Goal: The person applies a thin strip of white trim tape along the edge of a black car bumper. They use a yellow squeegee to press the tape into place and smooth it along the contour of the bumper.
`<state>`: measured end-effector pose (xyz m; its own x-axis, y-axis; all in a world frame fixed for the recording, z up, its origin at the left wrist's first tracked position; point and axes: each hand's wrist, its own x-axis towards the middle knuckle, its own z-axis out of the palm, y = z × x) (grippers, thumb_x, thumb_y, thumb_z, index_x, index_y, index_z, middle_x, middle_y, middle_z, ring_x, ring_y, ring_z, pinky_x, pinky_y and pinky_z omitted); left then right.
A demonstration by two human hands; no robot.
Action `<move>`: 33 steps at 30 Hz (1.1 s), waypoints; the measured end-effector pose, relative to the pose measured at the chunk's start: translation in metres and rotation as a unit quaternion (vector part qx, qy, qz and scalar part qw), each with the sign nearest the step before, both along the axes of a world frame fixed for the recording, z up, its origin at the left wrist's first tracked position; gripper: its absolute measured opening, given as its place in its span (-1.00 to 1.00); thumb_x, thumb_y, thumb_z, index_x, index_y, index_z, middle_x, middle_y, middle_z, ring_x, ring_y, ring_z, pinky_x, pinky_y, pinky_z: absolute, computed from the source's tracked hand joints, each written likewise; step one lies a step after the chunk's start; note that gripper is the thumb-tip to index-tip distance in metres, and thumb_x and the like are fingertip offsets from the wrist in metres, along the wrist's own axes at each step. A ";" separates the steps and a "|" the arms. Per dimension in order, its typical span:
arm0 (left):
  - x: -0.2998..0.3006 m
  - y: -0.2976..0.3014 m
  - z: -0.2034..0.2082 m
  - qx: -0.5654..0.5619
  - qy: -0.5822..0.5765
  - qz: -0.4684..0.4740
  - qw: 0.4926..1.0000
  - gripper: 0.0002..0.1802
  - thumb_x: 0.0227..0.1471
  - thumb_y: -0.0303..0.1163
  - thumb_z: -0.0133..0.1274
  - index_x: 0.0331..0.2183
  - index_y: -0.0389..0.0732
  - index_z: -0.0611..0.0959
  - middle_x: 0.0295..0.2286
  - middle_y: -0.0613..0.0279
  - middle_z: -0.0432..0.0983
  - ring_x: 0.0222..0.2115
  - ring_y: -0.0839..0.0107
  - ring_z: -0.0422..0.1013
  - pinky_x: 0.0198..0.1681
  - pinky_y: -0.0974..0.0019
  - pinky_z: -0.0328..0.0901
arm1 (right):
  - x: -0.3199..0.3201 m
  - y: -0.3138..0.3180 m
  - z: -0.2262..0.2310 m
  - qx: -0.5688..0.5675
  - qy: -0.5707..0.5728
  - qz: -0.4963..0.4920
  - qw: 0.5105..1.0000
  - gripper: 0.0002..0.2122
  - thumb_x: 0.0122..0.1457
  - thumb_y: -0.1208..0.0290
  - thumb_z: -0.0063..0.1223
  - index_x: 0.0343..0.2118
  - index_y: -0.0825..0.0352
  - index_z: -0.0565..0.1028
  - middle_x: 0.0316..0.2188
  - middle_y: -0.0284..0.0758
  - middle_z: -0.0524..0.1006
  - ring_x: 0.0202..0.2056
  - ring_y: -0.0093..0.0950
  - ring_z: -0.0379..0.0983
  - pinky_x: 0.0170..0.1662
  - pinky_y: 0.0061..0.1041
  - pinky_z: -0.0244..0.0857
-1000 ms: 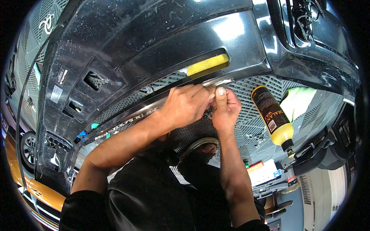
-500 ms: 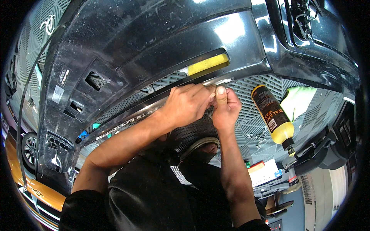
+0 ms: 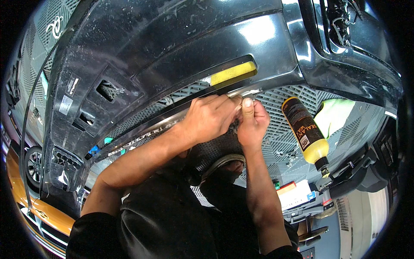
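i see left hand (image 3: 211,115) and right hand (image 3: 253,125) together; cannot tell what, if anything, they pinch. black panel (image 3: 146,56) just beyond both. my worry: slipping grip could scratch panel; right hand swinging outward could knock bottle (image 3: 305,129).

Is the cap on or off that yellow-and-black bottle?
On: a black cap covers the neck of the bottle.

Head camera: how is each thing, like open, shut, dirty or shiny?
Left bare hand: closed, fingers curled.
Right bare hand: closed, thumb over bent fingers.
Long black car panel: shiny, speckled with marks.
Yellow-and-black plastic bottle: unheld, slanted in view.
Pale green cloth: unheld, loosely spread.
Orange car: parked, partly visible.
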<state>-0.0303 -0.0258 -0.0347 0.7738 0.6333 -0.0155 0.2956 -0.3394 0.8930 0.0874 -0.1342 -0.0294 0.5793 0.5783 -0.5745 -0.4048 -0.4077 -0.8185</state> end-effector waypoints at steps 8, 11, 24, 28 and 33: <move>0.001 0.001 0.000 0.006 -0.007 0.002 1.000 -0.79 0.16 -0.55 0.23 -0.12 -0.27 0.74 -0.51 0.17 0.59 -0.52 0.13 0.58 -0.43 0.09 0.49 | -0.001 0.003 0.002 0.020 0.003 -0.003 1.000 -0.65 0.50 0.26 0.12 -0.43 0.37 0.53 -0.53 -0.43 0.58 -0.51 -0.67 0.44 -0.41 -0.60 0.35; 0.002 0.001 0.000 -0.001 -0.010 0.002 1.000 -0.78 0.15 -0.56 0.23 -0.12 -0.27 0.74 -0.50 0.15 0.60 -0.52 0.13 0.58 -0.43 0.09 0.50 | -0.001 0.003 0.001 0.016 0.010 -0.013 1.000 -0.65 0.50 0.26 0.12 -0.42 0.38 0.53 -0.51 -0.42 0.59 -0.51 -0.66 0.44 -0.41 -0.60 0.35; -0.001 0.002 -0.001 0.018 0.013 -0.025 0.999 -0.68 0.07 -0.48 0.28 -0.09 -0.30 0.70 -0.41 0.06 0.65 -0.47 0.13 0.62 -0.38 0.14 0.54 | -0.002 0.003 -0.001 0.021 0.002 -0.011 1.000 -0.66 0.50 0.28 0.13 -0.43 0.38 0.53 -0.51 -0.40 0.59 -0.52 -0.65 0.44 -0.43 -0.59 0.36; -0.002 0.002 -0.001 0.017 0.013 -0.025 0.999 -0.67 0.07 -0.48 0.28 -0.09 -0.31 0.70 -0.41 0.07 0.65 -0.47 0.15 0.62 -0.38 0.15 0.54 | -0.002 0.001 -0.003 0.019 0.007 -0.015 1.000 -0.66 0.49 0.27 0.14 -0.43 0.38 0.54 -0.52 -0.40 0.58 -0.52 -0.65 0.44 -0.43 -0.59 0.36; 0.000 0.003 0.000 0.015 0.005 -0.022 1.000 -0.67 0.06 -0.49 0.29 -0.09 -0.31 0.70 -0.41 0.08 0.65 -0.47 0.16 0.62 -0.39 0.17 0.54 | -0.002 0.003 -0.002 0.018 0.010 -0.020 1.000 -0.66 0.49 0.26 0.15 -0.42 0.38 0.54 -0.53 -0.42 0.57 -0.52 -0.65 0.43 -0.43 -0.60 0.35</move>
